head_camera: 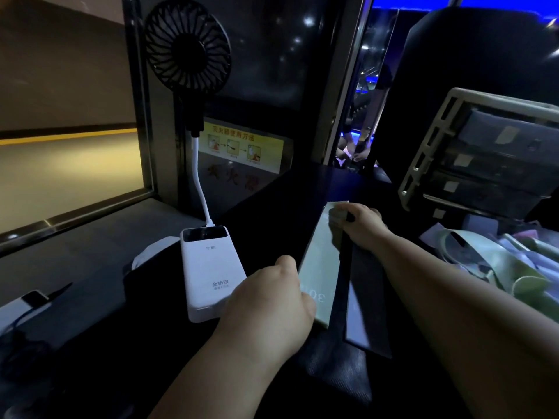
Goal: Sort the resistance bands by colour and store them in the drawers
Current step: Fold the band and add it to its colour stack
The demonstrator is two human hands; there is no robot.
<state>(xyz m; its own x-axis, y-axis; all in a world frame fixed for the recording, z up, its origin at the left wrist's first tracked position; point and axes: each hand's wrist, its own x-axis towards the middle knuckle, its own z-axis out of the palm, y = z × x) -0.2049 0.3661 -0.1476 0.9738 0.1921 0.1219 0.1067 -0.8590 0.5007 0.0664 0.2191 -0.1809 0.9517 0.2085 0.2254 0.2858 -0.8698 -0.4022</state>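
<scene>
Dim desk, seen from above my own forearms. My left hand [272, 300] is curled knuckles-up over the near end of a pale green flat rubber resistance band [320, 261] and grips its edge. My right hand [361, 225] pinches the far end, with the fingers bent over the corner. The hands are well apart, one at each end, so the band lies straight and flat on the dark tabletop [302, 189]. I judge this is to smooth it and check its colour and the printed "30" near my left hand before storing it.

A dark flat strip [367, 285], probably another band, lies parallel against the green band's right edge. Further right, a loose heap of pale green and lilac bands [508, 267] waits unsorted. Behind the heap stands a cream plastic drawer unit [496, 97] with dark drawers, each front bearing a small pale label. The drawers look closed, though the light is too poor to be sure.

On my left, a white rectangular power bank [208, 273] lies just beside my left hand. A white cable [198, 176] runs from it up to a black round desk fan [187, 46]. With the heap this full, sorting seems to be at an early stage.
</scene>
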